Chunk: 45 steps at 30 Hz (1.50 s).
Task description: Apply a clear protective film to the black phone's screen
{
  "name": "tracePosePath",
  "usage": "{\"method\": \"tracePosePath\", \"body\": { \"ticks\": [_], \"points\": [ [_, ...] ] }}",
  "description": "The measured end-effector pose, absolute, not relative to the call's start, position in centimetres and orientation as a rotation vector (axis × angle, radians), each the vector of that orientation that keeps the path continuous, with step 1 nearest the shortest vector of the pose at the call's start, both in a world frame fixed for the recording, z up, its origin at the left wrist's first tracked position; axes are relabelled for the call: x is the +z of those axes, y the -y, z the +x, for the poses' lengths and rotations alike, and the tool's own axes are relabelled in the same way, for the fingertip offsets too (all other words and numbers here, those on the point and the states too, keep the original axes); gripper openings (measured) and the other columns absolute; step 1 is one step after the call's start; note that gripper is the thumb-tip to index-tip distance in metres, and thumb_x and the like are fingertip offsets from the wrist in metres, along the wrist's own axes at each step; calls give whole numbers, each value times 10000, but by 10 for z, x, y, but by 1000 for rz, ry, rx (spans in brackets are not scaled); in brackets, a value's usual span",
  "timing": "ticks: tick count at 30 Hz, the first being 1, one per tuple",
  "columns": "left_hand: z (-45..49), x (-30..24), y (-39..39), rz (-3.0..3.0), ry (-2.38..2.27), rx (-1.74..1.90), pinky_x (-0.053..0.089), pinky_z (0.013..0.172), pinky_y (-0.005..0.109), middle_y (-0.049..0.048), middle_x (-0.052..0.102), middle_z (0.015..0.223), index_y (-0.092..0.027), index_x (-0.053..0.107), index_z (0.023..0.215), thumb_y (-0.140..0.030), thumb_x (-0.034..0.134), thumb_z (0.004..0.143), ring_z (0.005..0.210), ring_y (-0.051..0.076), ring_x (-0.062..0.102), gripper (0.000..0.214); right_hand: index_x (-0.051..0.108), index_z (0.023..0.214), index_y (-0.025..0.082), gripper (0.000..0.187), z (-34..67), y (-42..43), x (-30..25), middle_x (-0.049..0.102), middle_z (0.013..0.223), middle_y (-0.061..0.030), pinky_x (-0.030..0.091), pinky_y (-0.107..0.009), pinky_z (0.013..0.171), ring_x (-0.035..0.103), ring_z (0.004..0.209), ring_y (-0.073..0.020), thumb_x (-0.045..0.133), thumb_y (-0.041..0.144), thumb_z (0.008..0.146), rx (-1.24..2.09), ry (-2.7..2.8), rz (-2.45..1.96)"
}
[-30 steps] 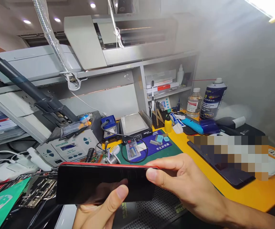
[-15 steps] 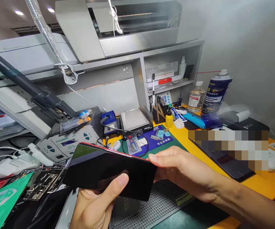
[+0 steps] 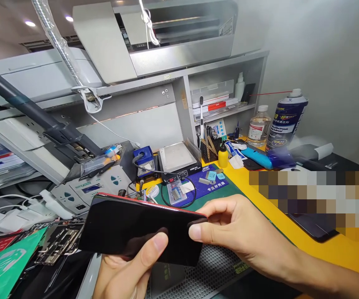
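A smartphone (image 3: 120, 224) with a black, unlit screen and a red edge is held up in front of me, tilted on its side. My left hand (image 3: 129, 265) grips it from below, thumb flat on the screen and fingers hidden behind. At the phone's right end, my right hand (image 3: 229, 228) pinches the corner, thumb on the glass and forefinger at the upper edge. Beneath the phone lies a grey perforated mat (image 3: 210, 270), partly covered by it.
Behind stand a soldering station (image 3: 92, 187), a metal heating plate (image 3: 179, 158) and a yellow bottle (image 3: 223, 155). A spray can (image 3: 287, 120) and clear bottle (image 3: 258, 124) are at right. Another dark phone (image 3: 316, 228) lies on the yellow tabletop. Circuit boards (image 3: 57, 243) are at left.
My right thumb has moved from the phone's upper edge down onto the screen near its right end. The phone has tilted slightly and shifted a little left.
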<state>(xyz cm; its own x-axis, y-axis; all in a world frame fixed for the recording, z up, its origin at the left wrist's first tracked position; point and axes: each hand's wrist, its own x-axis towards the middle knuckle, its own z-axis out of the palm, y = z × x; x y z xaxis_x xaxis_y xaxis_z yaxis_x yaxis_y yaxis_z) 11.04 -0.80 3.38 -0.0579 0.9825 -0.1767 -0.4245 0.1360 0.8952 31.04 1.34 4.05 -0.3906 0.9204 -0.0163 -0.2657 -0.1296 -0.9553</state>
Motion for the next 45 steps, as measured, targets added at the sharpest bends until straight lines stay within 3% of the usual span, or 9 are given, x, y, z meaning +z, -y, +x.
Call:
{"method": "tracePosePath", "body": {
  "ticks": [6, 11, 17, 24, 28, 31, 37, 41, 45],
  "points": [
    [107, 31, 11, 669, -1038, 1341, 615, 928, 472, 61, 778, 1142, -272, 695, 1267, -202, 923, 589, 1126, 404, 688, 718, 823, 1028, 202, 235, 315, -7, 50, 768, 858, -20, 522, -275, 794, 663, 891, -216, 710, 362, 898, 1570, 1429, -727],
    [108, 34, 7, 763, -967, 1348, 578, 997, 469, 69, 751, 1213, -247, 693, 1270, -219, 886, 658, 1191, 385, 654, 642, 829, 849, 140, 337, 319, -10, 51, 726, 744, -42, 520, -310, 737, 645, 758, -213, 714, 456, 870, 1526, 1507, -825],
    [111, 36, 4, 820, -956, 1355, 591, 970, 431, 75, 749, 1212, -235, 688, 1275, -152, 867, 655, 1157, 356, 677, 650, 813, 761, 111, 385, 316, -23, 40, 703, 682, -58, 557, -322, 741, 656, 723, -189, 776, 492, 793, 1769, 1258, -705],
    [101, 26, 3, 881, -1013, 1321, 635, 850, 341, 78, 802, 924, -167, 817, 895, -231, 845, 711, 968, 304, 749, 196, 804, 890, 79, 498, 316, -27, 38, 728, 751, -109, 540, -339, 767, 664, 696, -167, 549, 499, 967, 1952, 1116, -584],
    [102, 29, 4, 888, -971, 1329, 621, 897, 439, 101, 796, 997, -176, 804, 1015, -274, 841, 722, 1039, 356, 725, 311, 807, 927, 117, 296, 316, -21, 41, 760, 813, -82, 526, -294, 766, 671, 772, -176, 792, 388, 809, 1799, 1243, -641],
    [104, 32, 5, 872, -979, 1329, 611, 912, 470, 108, 787, 1069, -185, 790, 1072, -278, 848, 713, 1057, 377, 718, 376, 805, 912, 167, 281, 315, -15, 41, 778, 790, -38, 514, -248, 680, 676, 725, -169, 901, 274, 671, 1670, 1278, -833],
    [110, 37, 9, 877, -986, 1299, 609, 912, 479, 110, 793, 1048, -168, 776, 1089, -284, 854, 693, 1082, 391, 707, 420, 823, 850, 161, 190, 320, -9, 44, 760, 764, -41, 503, -265, 666, 665, 743, -201, 838, 324, 753, 1571, 1453, -898],
    [115, 41, 13, 838, -1084, 1359, 610, 910, 468, 100, 806, 974, -155, 769, 1074, -297, 869, 656, 1095, 390, 702, 452, 828, 809, 147, 197, 326, -12, 51, 741, 709, -26, 478, -213, 600, 613, 650, -140, 824, 342, 775, 1598, 1505, -901],
    [117, 43, 12, 886, -1073, 1341, 602, 928, 454, 96, 807, 971, -166, 769, 1037, -326, 874, 642, 1137, 386, 681, 439, 826, 802, 145, 222, 328, -17, 51, 751, 709, -36, 564, -244, 666, 683, 672, -161, 839, 360, 751, 1751, 1404, -818]
  ]
}}
